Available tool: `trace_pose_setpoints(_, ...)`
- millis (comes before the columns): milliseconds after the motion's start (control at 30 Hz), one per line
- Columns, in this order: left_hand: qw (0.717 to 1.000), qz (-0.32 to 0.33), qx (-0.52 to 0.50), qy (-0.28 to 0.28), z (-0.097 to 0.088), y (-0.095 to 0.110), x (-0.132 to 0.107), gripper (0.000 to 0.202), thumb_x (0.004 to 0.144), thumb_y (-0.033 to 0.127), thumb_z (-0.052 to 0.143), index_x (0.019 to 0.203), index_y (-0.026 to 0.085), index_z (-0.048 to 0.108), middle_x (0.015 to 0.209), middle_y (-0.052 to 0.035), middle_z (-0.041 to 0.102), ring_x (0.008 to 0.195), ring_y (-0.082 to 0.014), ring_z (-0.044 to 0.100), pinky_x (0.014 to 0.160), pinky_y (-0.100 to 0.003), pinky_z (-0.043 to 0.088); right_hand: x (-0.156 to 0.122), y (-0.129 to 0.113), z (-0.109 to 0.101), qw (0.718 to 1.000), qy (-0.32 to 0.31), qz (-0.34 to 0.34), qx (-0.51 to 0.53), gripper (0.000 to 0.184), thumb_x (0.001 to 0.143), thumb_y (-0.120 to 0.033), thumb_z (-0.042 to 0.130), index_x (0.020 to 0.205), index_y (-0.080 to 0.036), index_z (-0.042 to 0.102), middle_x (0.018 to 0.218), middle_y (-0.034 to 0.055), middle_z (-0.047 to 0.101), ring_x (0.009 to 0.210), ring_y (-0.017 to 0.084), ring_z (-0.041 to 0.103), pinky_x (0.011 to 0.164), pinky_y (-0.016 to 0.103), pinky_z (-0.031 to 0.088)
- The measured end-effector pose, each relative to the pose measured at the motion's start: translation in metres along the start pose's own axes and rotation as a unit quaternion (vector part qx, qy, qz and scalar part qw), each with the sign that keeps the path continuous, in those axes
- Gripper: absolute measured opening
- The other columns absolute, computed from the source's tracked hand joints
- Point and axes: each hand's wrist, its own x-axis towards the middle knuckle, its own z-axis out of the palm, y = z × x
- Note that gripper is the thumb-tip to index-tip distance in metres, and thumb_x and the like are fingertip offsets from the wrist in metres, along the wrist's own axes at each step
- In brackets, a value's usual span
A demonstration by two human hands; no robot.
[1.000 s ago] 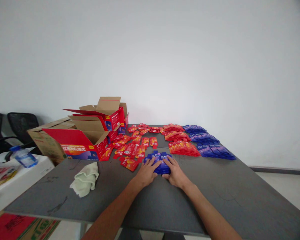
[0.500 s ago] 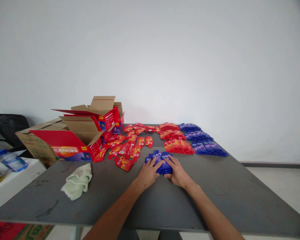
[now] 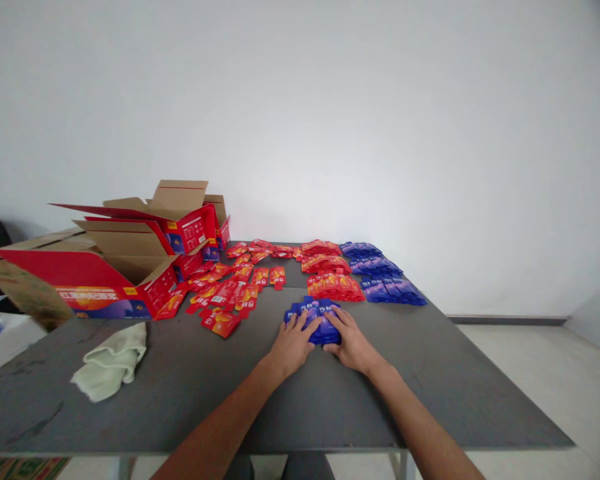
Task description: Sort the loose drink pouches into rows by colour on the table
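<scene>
In the middle of the table [image 3: 330, 407] lies a small stack of overlapping blue packets [image 3: 310, 308] with white lettering. My left hand [image 3: 294, 343] curves over its left side, fingers spread on top and thumb towards the middle. From the right, my right hand [image 3: 349, 340] covers the other side, its fingertips resting on the packets. Both hands clasp the stack between them and hide part of it. Behind the hands are rows of red packets [image 3: 335, 287], and to their right, rows of more blue packets [image 3: 393, 291].
Loose red packets [image 3: 225, 293] are scattered at the left centre. Open red cartons [image 3: 105, 300] with brown flaps stand along the left side. A crumpled pale green cloth [image 3: 113, 363] lies near the front left. A white wall [image 3: 300, 120] rises behind the table.
The view has swung to the right, so the cartons and cloth appear farther left. Both hands and the blue stack have slid a little to the right across the table.
</scene>
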Motion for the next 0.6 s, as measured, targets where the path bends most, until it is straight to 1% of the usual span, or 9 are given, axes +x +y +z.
trace_pose_setpoints(167,1.0,0.007,0.021,0.005,0.011,0.033,0.015,0.076,0.089,0.024,0.053,0.153,0.043,0.017,0.165,-0.0023,0.012,0.146,-0.0378,0.024,0.112,-0.059,0.03,-0.018,0.023,-0.023,1.0,0.004,0.007,0.006,0.082,0.076,-0.045,0.078,0.145,-0.017,0.045,0.153,0.0195,0.032,0.142,0.038,0.027,0.116,0.059,0.024)
trace_pose_setpoints(333,0.999,0.016,0.028,0.018,0.023,0.066,0.03,0.074,0.09,0.026,0.055,0.153,0.042,0.019,0.164,-0.0058,0.015,0.144,-0.0381,0.027,0.111,-0.06,0.031,-0.036,0.051,-0.044,1.0,0.012,-0.003,0.002,0.084,0.074,-0.041,0.081,0.146,-0.021,0.044,0.153,0.0173,0.034,0.142,0.038,0.029,0.116,0.059,0.025)
trace_pose_setpoints(467,0.999,0.013,0.036,0.023,0.032,0.089,0.041,0.074,0.09,0.028,0.056,0.153,0.042,0.019,0.163,-0.0073,0.017,0.144,-0.0391,0.028,0.111,-0.06,0.031,-0.048,0.071,-0.059,1.0,0.014,-0.011,-0.002,0.084,0.075,-0.041,0.08,0.147,-0.019,0.043,0.153,0.0176,0.035,0.142,0.037,0.029,0.116,0.058,0.027)
trace_pose_setpoints(600,0.999,0.017,0.043,0.021,0.041,0.111,0.052,0.075,0.09,0.029,0.057,0.153,0.042,0.018,0.163,-0.007,0.018,0.144,-0.0386,0.028,0.11,-0.059,0.032,-0.06,0.086,-0.077,1.0,0.013,-0.005,0.0,0.082,0.076,-0.043,0.078,0.146,-0.018,0.044,0.152,0.0186,0.035,0.141,0.037,0.031,0.116,0.058,0.028)
